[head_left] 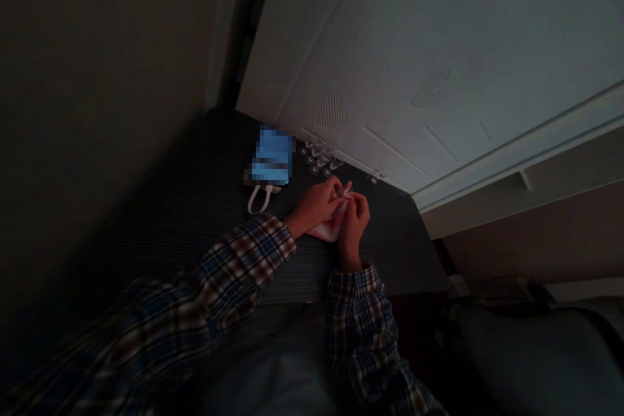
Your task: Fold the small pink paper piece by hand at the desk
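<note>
Both my hands meet over a dark table (205, 208). My left hand (316, 205) is closed in a pinch on a small pale pink piece (347, 190), and my right hand (355, 221) is closed on the same piece from the other side. Under the hands lies a pink and white item (327, 231), partly hidden. Just beyond the fingers, several small clear round pieces (320, 159) lie in a cluster on the table. Both arms wear plaid sleeves.
A phone with a lit blue screen (272, 157) lies left of the clear pieces, with a white cable loop (258, 200) beside it. A white cabinet with heart-shaped vents (331, 110) rises behind the table. A dark seat (536, 351) is at lower right.
</note>
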Available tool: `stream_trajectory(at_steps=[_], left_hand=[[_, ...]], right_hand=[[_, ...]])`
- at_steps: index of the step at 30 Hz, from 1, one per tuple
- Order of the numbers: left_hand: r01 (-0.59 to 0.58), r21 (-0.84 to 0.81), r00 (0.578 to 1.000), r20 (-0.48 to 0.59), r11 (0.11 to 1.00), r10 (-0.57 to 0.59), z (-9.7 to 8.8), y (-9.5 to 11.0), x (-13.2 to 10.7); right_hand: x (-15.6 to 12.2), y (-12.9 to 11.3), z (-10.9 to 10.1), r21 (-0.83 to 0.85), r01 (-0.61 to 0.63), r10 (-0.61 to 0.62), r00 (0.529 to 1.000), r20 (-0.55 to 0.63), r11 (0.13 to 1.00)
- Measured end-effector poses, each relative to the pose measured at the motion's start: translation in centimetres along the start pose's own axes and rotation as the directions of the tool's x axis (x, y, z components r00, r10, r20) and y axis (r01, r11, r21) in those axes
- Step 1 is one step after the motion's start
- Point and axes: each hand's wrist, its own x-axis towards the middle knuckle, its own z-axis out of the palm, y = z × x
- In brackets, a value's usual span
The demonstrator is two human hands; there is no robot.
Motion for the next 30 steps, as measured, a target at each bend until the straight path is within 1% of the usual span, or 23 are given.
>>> stream_trajectory(at_steps=[4,7,9,13,16,22,26,30], left_hand=[[-0.046,-0.009,0.997,-0.06,0.999,0.046,0.0,-0.22,0.17],[-0.036,-0.001,0.997,-0.075,0.999,0.036,-0.07,-0.31,0.36],[-0.017,-0.013,0.998,-0.055,1.0,0.016,-0.16,-0.25,0.43],[0.007,-0.074,1.0,0.028,0.997,-0.005,-0.22,-0.11,0.4],[0.016,-0.066,0.999,0.045,0.998,-0.013,-0.1,-0.23,0.36],[0.022,-0.02,1.0,0.018,1.0,-0.022,0.08,-0.33,0.29],[0.033,-0.01,0.999,-0.035,0.999,-0.034,0.08,0.01,0.09],[-0.016,-0.003,0.998,-0.056,1.0,0.016,0.01,0.04,0.1]], right_hand=[[-0.05,-0.26,0.03,0.001,0.006,-0.006,1.0,-0.005,1.0],[-0.08,-0.31,0.01,-0.014,0.002,-0.002,1.0,0.003,1.0],[-0.11,-0.27,-0.01,-0.016,0.001,-0.001,1.0,0.003,1.0],[-0.07,-0.05,-0.05,0.001,0.008,-0.008,1.0,-0.018,1.0],[0.02,0.12,-0.04,0.003,0.004,-0.004,1.0,-0.027,1.0],[0.05,0.12,0.04,0.022,0.003,-0.003,1.0,-0.015,1.0],[-0.04,0.09,0.03,0.031,-0.002,0.002,1.0,0.002,1.0],[-0.07,0.01,0.02,0.01,0.009,-0.009,1.0,0.001,1.0]])
